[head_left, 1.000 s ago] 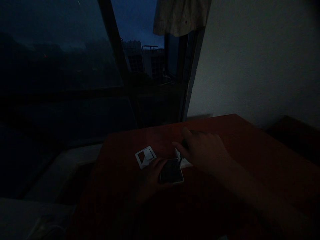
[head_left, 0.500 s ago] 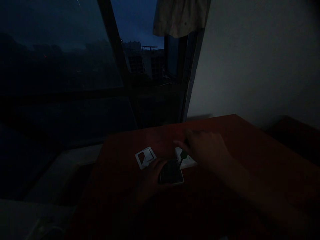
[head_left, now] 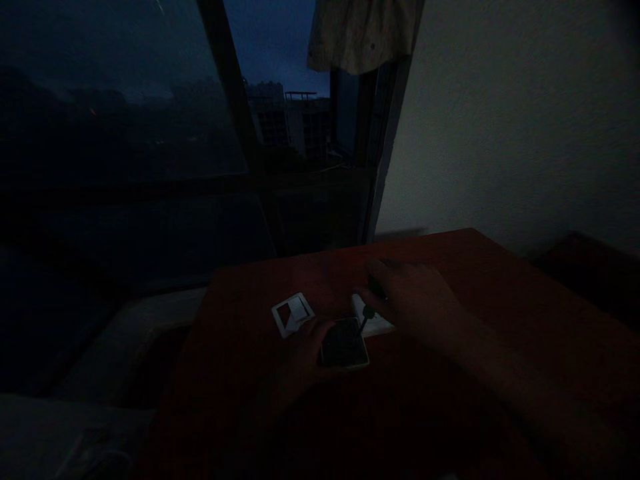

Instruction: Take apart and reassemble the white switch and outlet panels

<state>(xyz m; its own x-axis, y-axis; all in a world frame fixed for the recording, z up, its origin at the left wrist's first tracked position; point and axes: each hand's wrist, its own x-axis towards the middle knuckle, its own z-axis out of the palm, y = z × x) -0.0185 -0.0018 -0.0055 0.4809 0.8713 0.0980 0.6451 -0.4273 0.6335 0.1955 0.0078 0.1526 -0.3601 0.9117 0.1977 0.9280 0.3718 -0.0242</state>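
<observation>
In the dim head view, my left hand (head_left: 306, 350) is closed around the left side of a small square wall switch module (head_left: 344, 345), dark-faced with a pale rim. A screwdriver (head_left: 367, 312) with a dark green handle is gripped in my right hand (head_left: 407, 293). Its shaft slants down to the module's upper right corner; whether the tip sits in a screw is too dark to tell. Beyond my left hand lies a white square frame (head_left: 278, 321) with a cut-out middle. Partly behind the screwdriver is a white flat piece (head_left: 381, 325).
The reddish-brown table (head_left: 440, 250) stands against large dark-framed windows (head_left: 240, 80) and a pale wall (head_left: 510, 120). A short curtain (head_left: 363, 33) hangs above. At the lower left is a pale surface with a cable-like thing (head_left: 107, 457), hard to make out.
My right thumb and fingers have shifted on the screwdriver handle, with the thumb now lower against it. The left hand and the switch module stay nearly in place.
</observation>
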